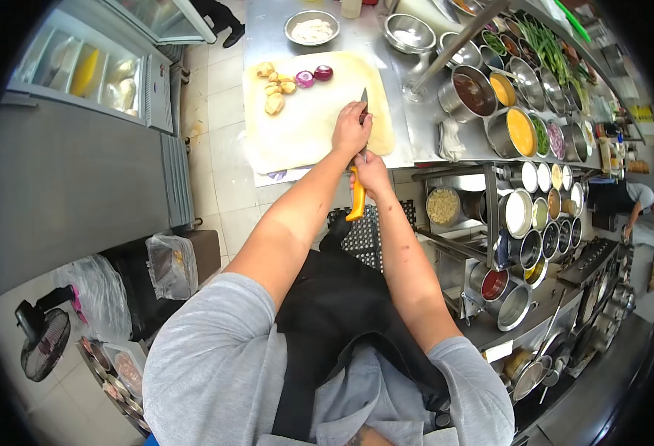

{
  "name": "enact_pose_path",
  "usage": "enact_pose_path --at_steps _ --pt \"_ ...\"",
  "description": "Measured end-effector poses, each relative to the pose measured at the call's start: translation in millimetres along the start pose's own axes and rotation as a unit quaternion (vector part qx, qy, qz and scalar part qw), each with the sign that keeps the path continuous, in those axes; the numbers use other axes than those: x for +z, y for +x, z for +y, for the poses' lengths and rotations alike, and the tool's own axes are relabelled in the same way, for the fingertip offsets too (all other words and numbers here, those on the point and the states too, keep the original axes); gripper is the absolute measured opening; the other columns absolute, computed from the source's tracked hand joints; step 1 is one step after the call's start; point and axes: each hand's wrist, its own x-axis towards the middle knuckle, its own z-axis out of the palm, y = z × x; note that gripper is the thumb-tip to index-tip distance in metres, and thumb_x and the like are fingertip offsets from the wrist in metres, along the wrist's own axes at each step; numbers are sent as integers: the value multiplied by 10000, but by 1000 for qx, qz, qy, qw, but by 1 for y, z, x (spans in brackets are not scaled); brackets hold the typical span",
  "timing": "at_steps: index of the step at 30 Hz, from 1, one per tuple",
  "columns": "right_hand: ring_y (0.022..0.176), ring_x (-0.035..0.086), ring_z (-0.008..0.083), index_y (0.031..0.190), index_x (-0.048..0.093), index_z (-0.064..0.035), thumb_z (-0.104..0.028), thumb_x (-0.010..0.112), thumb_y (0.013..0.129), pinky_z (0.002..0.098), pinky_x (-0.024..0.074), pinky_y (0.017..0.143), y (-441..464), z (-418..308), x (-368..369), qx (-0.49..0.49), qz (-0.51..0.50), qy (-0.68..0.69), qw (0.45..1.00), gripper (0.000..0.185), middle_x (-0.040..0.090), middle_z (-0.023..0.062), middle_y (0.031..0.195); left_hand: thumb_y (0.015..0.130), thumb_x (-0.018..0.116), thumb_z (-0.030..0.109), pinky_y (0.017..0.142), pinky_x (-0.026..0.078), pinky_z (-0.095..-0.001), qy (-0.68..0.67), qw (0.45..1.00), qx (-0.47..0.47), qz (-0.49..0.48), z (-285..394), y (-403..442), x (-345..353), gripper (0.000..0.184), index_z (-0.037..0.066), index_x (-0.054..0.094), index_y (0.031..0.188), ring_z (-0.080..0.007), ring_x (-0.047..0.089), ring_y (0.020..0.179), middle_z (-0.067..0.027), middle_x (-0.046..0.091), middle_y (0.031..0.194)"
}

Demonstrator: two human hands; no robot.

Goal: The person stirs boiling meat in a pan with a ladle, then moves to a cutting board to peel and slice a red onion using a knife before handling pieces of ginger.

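My right hand [372, 175] is closed around a knife at the near edge of the cutting board [304, 141]. The yellow knife handle [357, 197] sticks out toward me below the hand, and the dark blade tip [365, 95] points away. My left hand [351, 128] lies over the board beside the blade, fingers curled together. A small dark reddish bit shows by its fingertips; most of what is under them is hidden. Farther left on the board are two red onion pieces [313, 76] and several peeled, pale yellow pieces [274, 89].
A metal bowl of white pieces [312, 31] stands beyond the board, with an empty metal bowl [409, 34] to its right. Several pots, including one of orange liquid [521, 132], crowd the right. A folded cloth [451, 141] lies near. An open fridge [89, 70] is left; a person [639, 197] stands far right.
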Motion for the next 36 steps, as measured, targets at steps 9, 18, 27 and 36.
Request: enact_pose_path --at_steps 9,18,27,36 --pt "510 546 126 1052 553 -26 -212 532 1072 311 524 452 -25 4 43 -20 -68 76 995 188 637 63 821 960 658 137 1040 503 -421 -103 992 -10 71 3 -14 -55 295 2 703 1219 -359 619 1204 -179 678 1271" --pt "485 595 149 959 583 -6 -194 530 1059 335 511 438 -175 16 312 -37 -299 -93 949 219 600 55 712 1002 603 121 1097 455 -434 67 942 -132 302 -94 -182 -378 307 -20 668 1267 -372 565 1276 -194 629 1333" --pt "473 606 198 960 608 24 -219 552 1031 368 531 444 -255 91 606 -28 -560 -332 758 259 607 92 695 1036 554 201 1060 468 -470 224 779 -297 505 -284 -424 -629 298 -3 682 1212 -401 630 1165 -215 681 1239" --pt "528 650 219 977 619 68 -209 543 1038 378 569 459 -247 47 607 -28 -455 -455 765 293 635 133 760 968 595 239 999 533 -484 257 808 -515 125 -454 -532 -731 344 156 701 1285 -378 678 1147 -143 720 1245"
